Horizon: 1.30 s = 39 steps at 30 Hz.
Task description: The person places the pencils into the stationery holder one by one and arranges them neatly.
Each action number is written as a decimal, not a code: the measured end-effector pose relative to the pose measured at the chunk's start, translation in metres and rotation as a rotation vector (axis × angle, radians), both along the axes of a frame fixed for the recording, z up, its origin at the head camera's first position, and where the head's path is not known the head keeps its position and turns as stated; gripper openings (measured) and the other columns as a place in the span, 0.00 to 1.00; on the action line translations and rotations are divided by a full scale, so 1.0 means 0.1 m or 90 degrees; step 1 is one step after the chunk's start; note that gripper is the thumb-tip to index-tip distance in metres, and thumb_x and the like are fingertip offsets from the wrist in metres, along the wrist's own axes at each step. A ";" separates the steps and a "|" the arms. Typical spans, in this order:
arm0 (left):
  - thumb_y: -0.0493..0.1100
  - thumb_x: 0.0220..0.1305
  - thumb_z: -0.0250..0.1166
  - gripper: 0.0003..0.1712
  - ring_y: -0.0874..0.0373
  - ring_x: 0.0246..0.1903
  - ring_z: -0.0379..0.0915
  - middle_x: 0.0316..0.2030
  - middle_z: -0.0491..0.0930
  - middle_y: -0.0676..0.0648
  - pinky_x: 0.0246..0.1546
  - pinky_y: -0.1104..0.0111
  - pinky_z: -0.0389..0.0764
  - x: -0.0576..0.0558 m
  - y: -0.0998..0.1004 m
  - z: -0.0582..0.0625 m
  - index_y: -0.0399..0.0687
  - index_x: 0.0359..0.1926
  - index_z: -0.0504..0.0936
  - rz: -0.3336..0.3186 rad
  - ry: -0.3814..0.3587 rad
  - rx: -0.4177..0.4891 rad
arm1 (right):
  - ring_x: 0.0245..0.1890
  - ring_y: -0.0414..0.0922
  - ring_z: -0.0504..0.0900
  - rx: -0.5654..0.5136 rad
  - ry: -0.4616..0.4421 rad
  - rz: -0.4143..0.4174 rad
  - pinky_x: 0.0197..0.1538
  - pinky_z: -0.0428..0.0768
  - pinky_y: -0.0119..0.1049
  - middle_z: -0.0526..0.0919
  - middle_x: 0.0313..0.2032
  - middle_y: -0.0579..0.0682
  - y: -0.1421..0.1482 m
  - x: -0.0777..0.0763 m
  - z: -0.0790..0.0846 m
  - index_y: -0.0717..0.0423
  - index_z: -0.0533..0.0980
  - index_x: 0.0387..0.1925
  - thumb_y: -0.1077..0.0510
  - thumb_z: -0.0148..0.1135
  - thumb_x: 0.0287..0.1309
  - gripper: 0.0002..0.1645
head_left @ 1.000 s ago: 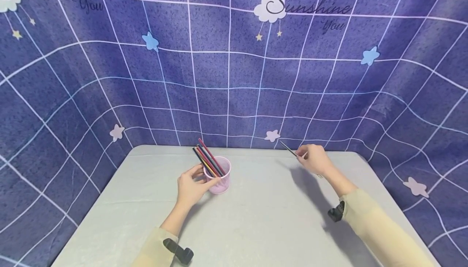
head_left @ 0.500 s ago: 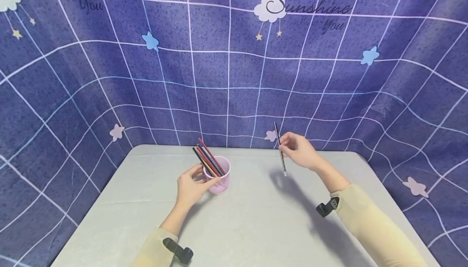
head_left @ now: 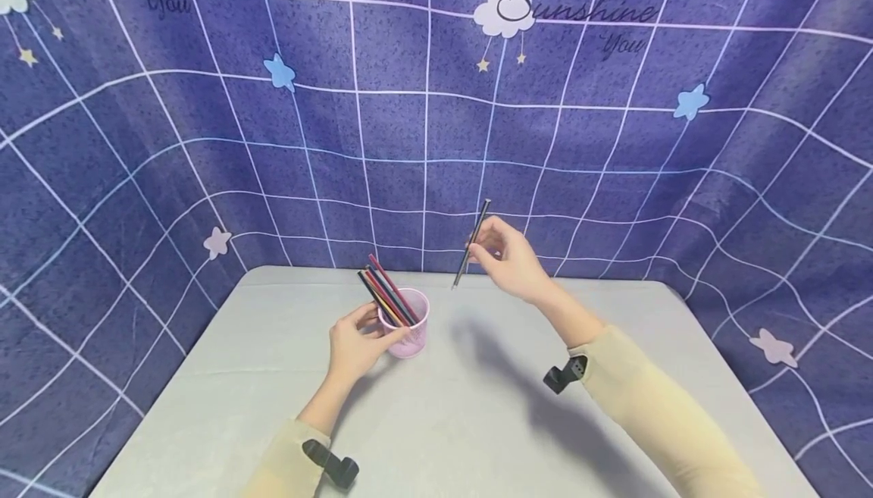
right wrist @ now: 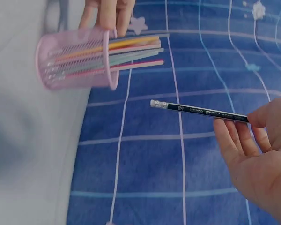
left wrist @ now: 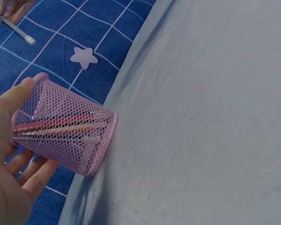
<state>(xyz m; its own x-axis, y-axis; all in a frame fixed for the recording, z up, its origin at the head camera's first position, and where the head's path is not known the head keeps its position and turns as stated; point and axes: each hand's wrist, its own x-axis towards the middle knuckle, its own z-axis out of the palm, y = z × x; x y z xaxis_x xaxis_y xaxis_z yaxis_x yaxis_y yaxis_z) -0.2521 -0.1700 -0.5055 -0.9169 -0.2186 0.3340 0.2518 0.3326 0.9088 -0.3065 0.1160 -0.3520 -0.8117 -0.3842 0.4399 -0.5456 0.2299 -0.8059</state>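
A pink mesh pencil cup (head_left: 413, 340) stands on the table, left of the middle. Several pencils (head_left: 389, 295) in red, yellow and dark colours lean to the left inside it. My left hand (head_left: 358, 346) grips the cup near its rim, thumb in front and fingers behind. In the left wrist view the mesh wall (left wrist: 65, 122) shows the pencils through it. My right hand (head_left: 508, 259) is raised at the right of the cup, pinching a dark pencil (head_left: 472, 244) between thumb and fingers. Its white eraser end (right wrist: 158, 104) points down towards the table.
A pale cloth covers the table (head_left: 436, 430). Behind it and along both sides hangs a purple-blue curtain (head_left: 382, 126) with a grid, stars and clouds. Each wrist wears a black camera strap (head_left: 330, 464).
My right hand has moved left and up, bringing the pencil closer to the cup. The pencil has turned from slanted to nearly upright. My left hand stays on the cup.
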 end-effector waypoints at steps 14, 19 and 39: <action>0.43 0.44 0.90 0.40 0.38 0.49 0.90 0.49 0.91 0.34 0.48 0.57 0.95 0.00 -0.01 0.01 0.35 0.58 0.86 0.003 -0.008 -0.007 | 0.45 0.51 0.91 0.099 0.060 0.053 0.51 0.93 0.31 0.88 0.42 0.56 -0.64 -0.02 -0.26 0.60 0.76 0.43 0.67 0.65 0.70 0.05; 0.43 0.43 0.90 0.40 0.36 0.49 0.90 0.49 0.90 0.33 0.49 0.56 0.95 0.00 -0.01 0.00 0.34 0.58 0.86 0.001 -0.007 -0.009 | 0.43 0.47 0.90 0.142 0.056 0.073 0.48 0.93 0.29 0.87 0.39 0.55 -0.75 -0.03 -0.42 0.59 0.77 0.42 0.66 0.66 0.68 0.05; 0.41 0.46 0.88 0.39 0.37 0.50 0.90 0.51 0.90 0.34 0.49 0.54 0.94 0.01 -0.02 0.01 0.36 0.60 0.85 -0.017 -0.001 -0.016 | 0.34 0.44 0.92 0.325 0.170 0.071 0.37 0.86 0.17 0.93 0.35 0.52 -1.14 -0.09 -0.64 0.59 0.84 0.39 0.62 0.73 0.64 0.05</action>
<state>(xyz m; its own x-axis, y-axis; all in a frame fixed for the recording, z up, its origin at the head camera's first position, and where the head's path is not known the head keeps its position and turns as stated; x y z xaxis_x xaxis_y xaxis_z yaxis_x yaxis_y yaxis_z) -0.2514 -0.1724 -0.5040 -0.9228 -0.1851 0.3379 0.2601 0.3477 0.9008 -0.3151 0.0021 -0.4157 -0.6408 -0.6777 0.3608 -0.7577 0.4827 -0.4392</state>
